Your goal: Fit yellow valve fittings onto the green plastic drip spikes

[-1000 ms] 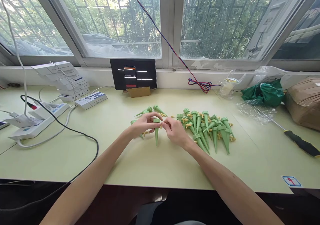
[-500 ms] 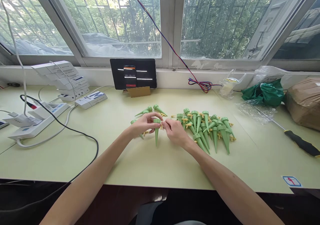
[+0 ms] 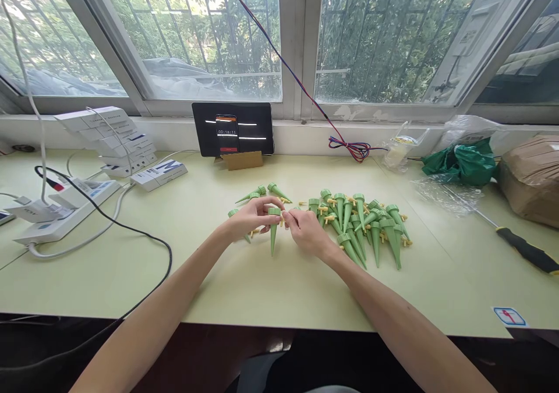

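Observation:
My left hand point(image 3: 248, 218) grips the wide top of a green cone-shaped spike point(image 3: 273, 236), which points down toward me just above the table. My right hand point(image 3: 308, 230) pinches a small yellow part at the side of that spike's top. A heap of several more green spikes with yellow fittings point(image 3: 362, 227) lies just right of my right hand. A few spikes point(image 3: 266, 192) lie beyond and under my left hand.
A tablet with a phone point(image 3: 233, 130) leans at the window sill. White power strips and cables point(image 3: 65, 204) fill the left side of the pale green table point(image 3: 279, 288). A screwdriver point(image 3: 526, 252), a green bag point(image 3: 463, 163) and a brown parcel point(image 3: 533, 177) sit on the right.
Almost nothing has moved; both hands keep their hold on the spike, with only slight finger shifts at its top.

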A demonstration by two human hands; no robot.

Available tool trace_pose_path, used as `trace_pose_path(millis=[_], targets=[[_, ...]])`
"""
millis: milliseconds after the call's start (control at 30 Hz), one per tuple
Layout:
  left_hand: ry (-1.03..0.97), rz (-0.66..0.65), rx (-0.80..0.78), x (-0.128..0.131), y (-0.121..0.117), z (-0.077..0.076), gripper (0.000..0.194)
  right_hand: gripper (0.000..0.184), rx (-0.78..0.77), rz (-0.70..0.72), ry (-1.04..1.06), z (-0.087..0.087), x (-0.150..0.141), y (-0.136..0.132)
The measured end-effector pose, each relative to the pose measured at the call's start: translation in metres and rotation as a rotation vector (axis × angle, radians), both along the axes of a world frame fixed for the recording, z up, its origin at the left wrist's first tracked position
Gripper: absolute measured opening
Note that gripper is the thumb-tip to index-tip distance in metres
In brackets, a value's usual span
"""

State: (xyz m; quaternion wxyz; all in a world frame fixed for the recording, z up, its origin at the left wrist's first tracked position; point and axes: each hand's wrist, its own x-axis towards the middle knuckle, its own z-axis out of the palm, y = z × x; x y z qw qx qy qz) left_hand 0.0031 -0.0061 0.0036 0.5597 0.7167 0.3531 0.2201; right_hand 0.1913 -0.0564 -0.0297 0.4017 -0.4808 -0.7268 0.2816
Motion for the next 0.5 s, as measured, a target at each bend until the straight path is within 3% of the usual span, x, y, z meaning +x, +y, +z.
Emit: trace_pose_path(millis=[500], targets=[[-0.003,-0.004,0.014,-0.001,0.0013,-0.0022,0.029,0.044,-0.034,0.0,0.076,0.0007,-0.0011,0.0019]])
